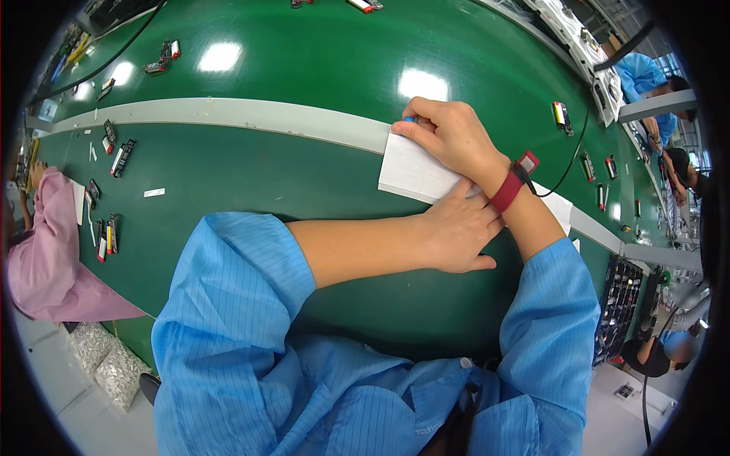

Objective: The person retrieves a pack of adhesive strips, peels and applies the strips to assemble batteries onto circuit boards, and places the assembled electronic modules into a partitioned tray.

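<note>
A white sheet or pad of paper (414, 169) lies across the pale strip in the middle of the green table. Above its far edge my right hand (455, 135) is closed, with a small blue end of what looks like a pen (409, 119) showing between thumb and fingers; the rest of it is hidden. My left hand (460, 228) lies flat and open at the paper's near edge, thumb apart, its fingers partly under my right wrist. A dark red wrist strap (511, 188) with a black cord circles that wrist.
Several small battery-and-circuit-board pieces (122, 158) lie at the left, more (562, 118) at the right. A person in a pink sleeve (49, 243) sits at the left. A black tray of parts (620, 304) stands at the right; bags of small white pieces (118, 368) sit lower left.
</note>
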Action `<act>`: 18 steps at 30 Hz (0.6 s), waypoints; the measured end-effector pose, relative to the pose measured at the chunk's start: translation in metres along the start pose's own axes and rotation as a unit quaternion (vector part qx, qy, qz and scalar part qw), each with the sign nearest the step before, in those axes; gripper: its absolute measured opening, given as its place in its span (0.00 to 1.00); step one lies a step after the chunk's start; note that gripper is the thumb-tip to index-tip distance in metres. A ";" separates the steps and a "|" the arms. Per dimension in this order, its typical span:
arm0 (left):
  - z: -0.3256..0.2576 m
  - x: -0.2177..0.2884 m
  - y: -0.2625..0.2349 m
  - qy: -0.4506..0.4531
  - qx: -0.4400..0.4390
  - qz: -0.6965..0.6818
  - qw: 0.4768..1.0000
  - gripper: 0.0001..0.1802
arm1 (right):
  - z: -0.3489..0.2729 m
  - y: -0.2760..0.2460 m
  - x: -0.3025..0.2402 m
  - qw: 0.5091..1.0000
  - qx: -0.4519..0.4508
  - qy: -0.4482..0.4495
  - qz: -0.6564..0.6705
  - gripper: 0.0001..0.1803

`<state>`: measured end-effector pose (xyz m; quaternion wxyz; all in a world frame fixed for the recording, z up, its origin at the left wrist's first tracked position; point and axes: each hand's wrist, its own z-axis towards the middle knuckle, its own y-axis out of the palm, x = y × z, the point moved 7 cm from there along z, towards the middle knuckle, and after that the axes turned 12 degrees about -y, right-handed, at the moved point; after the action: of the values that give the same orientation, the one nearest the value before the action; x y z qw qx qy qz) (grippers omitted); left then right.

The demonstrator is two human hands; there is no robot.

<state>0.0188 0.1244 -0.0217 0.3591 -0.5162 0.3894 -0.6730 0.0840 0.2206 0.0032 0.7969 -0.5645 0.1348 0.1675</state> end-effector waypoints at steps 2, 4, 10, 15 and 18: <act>0.000 -0.001 0.000 0.007 0.018 -0.011 1.000 0.39 | 0.002 0.002 -0.002 1.000 -0.002 -0.013 0.005 0.14; -0.001 -0.001 -0.001 0.016 0.036 -0.022 0.999 0.38 | 0.002 -0.002 -0.003 1.000 0.003 -0.017 -0.016 0.15; -0.002 0.000 0.003 0.006 0.014 -0.009 1.000 0.38 | 0.004 0.006 0.000 0.999 0.009 -0.021 -0.030 0.16; -0.003 -0.001 0.002 -0.008 0.002 -0.033 0.999 0.37 | 0.005 0.003 -0.005 0.997 0.014 -0.069 0.008 0.15; -0.002 0.000 0.000 -0.001 0.010 -0.031 0.999 0.37 | -0.003 -0.001 0.001 0.999 0.010 -0.036 0.036 0.12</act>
<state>0.0167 0.1243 -0.0219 0.3433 -0.5256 0.3660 -0.6869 0.0849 0.2176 0.0024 0.8006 -0.5445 0.1277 0.2150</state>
